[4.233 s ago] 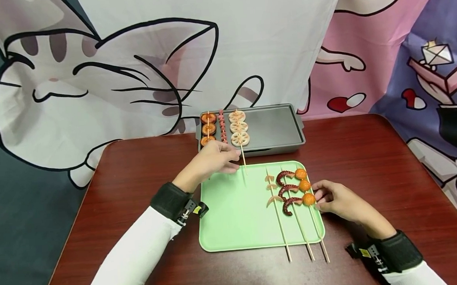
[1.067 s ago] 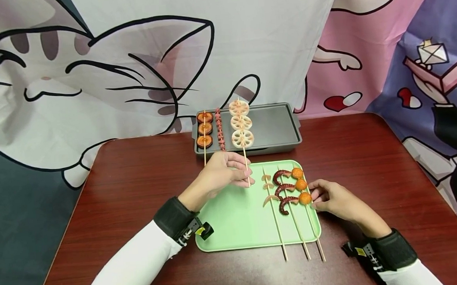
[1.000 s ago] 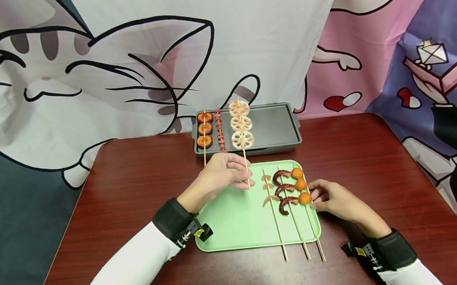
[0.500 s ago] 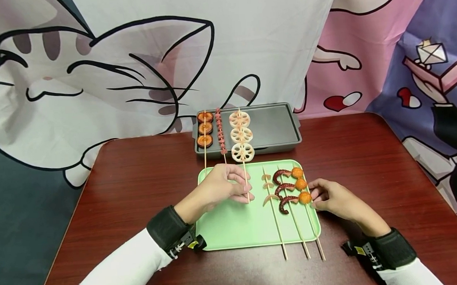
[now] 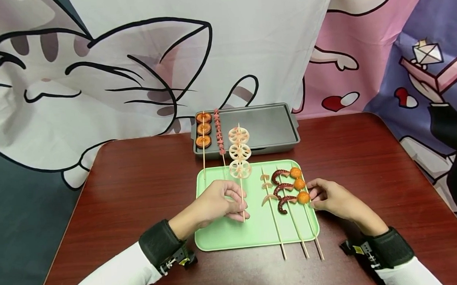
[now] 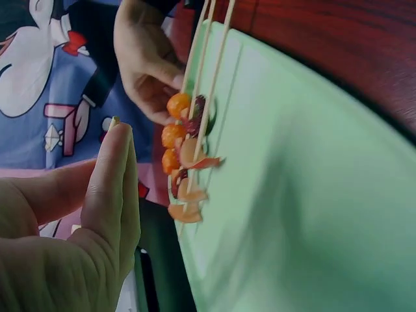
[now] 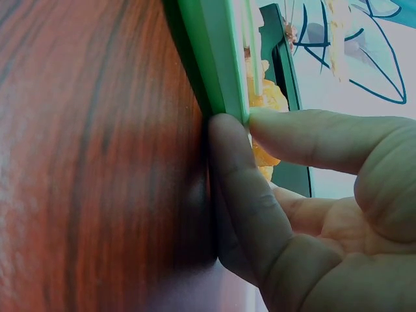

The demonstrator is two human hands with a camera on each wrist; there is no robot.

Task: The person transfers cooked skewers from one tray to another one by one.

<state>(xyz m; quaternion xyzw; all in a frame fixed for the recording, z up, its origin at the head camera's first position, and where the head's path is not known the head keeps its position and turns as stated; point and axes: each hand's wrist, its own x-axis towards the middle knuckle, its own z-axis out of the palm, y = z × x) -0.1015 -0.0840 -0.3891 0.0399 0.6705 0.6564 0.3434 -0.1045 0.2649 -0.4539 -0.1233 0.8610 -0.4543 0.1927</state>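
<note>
My left hand pinches the lower stick of a lotus-root skewer. Its three white slices hang from the grey tray's front edge to the far edge of the green tray. In the left wrist view the stick's tip pokes out above my fingers. My right hand pinches the green tray's right rim, thumb on top. Next to it three skewers lie on the green tray: orange balls, dark octopus tentacles and pale slices.
A grey metal tray stands behind the green one on the dark red table. Two skewers lie at its left: brown-orange discs and small pink pieces. A cartoon cloth hangs behind.
My left hand has drawn the lotus-root skewer off the grey tray and toward me, over the green tray. My right hand has stayed at the green tray's right edge.
</note>
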